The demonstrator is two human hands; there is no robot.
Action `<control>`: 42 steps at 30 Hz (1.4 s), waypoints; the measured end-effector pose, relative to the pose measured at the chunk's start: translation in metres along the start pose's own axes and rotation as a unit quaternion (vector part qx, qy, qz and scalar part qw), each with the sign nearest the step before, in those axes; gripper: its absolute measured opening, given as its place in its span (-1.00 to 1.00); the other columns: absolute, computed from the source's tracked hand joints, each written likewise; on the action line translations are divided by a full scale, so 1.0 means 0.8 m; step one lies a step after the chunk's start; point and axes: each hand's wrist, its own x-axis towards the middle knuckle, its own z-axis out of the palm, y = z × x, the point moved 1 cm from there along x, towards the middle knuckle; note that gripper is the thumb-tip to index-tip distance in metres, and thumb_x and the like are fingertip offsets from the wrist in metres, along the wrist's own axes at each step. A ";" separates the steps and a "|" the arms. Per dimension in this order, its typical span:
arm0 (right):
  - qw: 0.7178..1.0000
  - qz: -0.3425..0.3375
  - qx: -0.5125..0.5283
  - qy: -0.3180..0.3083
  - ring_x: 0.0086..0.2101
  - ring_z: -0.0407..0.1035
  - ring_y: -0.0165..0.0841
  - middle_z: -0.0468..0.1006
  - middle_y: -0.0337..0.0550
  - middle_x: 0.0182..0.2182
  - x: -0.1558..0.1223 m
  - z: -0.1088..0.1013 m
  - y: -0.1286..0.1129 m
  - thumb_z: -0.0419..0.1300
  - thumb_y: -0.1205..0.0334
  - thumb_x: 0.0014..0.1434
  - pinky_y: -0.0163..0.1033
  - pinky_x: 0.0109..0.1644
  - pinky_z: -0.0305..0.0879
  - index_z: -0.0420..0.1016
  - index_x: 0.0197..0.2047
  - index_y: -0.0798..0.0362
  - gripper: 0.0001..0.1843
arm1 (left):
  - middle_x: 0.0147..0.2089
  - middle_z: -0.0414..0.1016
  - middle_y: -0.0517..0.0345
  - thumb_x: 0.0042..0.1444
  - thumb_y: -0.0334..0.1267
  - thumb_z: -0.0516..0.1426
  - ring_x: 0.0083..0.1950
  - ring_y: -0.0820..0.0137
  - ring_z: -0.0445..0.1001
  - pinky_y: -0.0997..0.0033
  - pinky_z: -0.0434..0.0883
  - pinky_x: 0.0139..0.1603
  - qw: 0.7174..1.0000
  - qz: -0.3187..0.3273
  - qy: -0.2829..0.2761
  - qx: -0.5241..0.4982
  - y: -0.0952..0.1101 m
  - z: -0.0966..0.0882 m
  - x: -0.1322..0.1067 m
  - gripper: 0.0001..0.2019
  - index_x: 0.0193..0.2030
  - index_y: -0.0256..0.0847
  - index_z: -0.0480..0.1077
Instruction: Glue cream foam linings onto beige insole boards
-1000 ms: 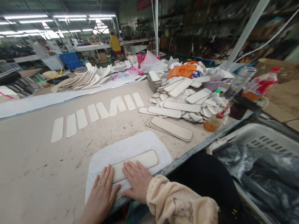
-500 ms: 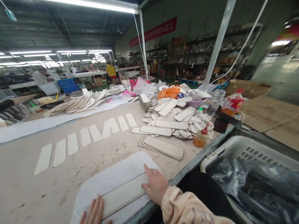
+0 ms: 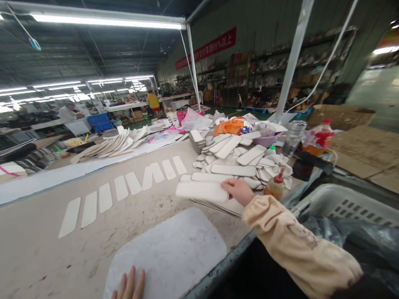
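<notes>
My right hand pinches the right end of a long white strip with rounded corners. That strip is over a small stack of similar strips, beside the large heap of strips. Flat on a white rounded board at the table's near edge rests my left hand, fingers spread and holding nothing. Several separate pale strips lie in a slanting row on the table, left of the heap.
A bottle with a red nozzle stands right of the heap, near the table edge. Below it on the right is a white basket holding dark plastic. A red-capped drink bottle stands farther back. Two people work in the distance.
My right hand has moved away from the white board, up and right to the stack, with the strip that lay on the board. My left hand stays on the board. The view has shifted slightly.
</notes>
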 end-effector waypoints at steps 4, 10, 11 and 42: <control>0.991 0.055 -0.048 0.110 0.00 0.32 -0.20 0.39 0.21 0.00 0.022 -0.050 0.038 -0.19 0.06 0.31 -0.14 0.03 0.24 0.12 0.22 0.29 -0.43 | 0.36 -0.03 -0.04 0.13 0.02 -0.01 0.33 0.00 0.04 -0.08 0.27 0.12 1.000 0.008 -0.010 -0.005 0.000 -0.004 0.001 -0.28 0.36 -0.04 -0.24; 0.965 -0.051 -0.255 -0.010 0.11 0.18 -0.04 0.31 0.20 0.10 -0.022 0.027 0.094 0.21 0.02 -0.03 0.00 0.15 0.14 0.26 0.14 0.23 -0.29 | 0.38 -0.07 0.00 0.16 0.03 -0.02 0.36 0.07 -0.02 -0.03 0.20 0.21 0.999 -0.018 -0.043 -0.001 0.012 -0.024 0.000 -0.32 0.36 -0.07 -0.18; 0.961 -0.068 -0.268 -0.022 0.10 0.19 -0.03 0.31 0.20 0.09 -0.026 0.037 0.103 0.23 0.04 -0.06 0.00 0.15 0.15 0.29 0.11 0.22 -0.31 | 0.38 -0.08 0.00 0.16 0.02 -0.02 0.36 0.08 -0.03 -0.03 0.18 0.22 0.999 -0.021 -0.049 -0.006 0.015 -0.029 0.000 -0.32 0.36 -0.08 -0.18; 0.876 -0.377 -0.280 -0.113 0.18 0.07 -0.15 0.26 -0.13 0.17 -0.098 0.146 0.026 -0.02 0.15 0.26 0.16 0.24 -0.07 0.35 0.13 -0.13 -0.61 | -0.16 0.57 0.10 0.12 -0.05 0.06 -0.12 0.32 0.53 0.31 0.47 -0.05 0.913 -0.262 0.072 -0.304 -0.060 -0.065 0.025 -0.70 -0.19 -0.16 0.50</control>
